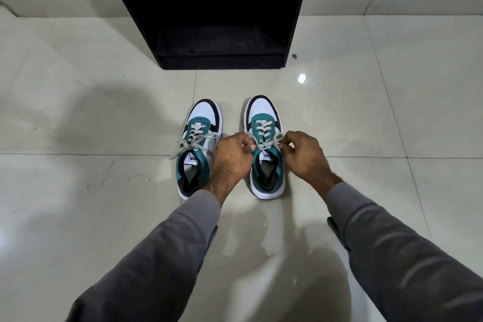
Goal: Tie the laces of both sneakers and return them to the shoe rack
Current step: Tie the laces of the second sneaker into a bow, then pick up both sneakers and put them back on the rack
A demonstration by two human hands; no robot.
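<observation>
Left of centre on the pale tiled floor [78, 112] stands my teal-and-white left sneaker [200, 149] with its laces loosely bowed, then my left hand [232, 154] and right hand [305, 155], each pinched shut on the right sneaker's laces [265, 136], the black shoe rack [217, 42] well apart at upper centre.
</observation>
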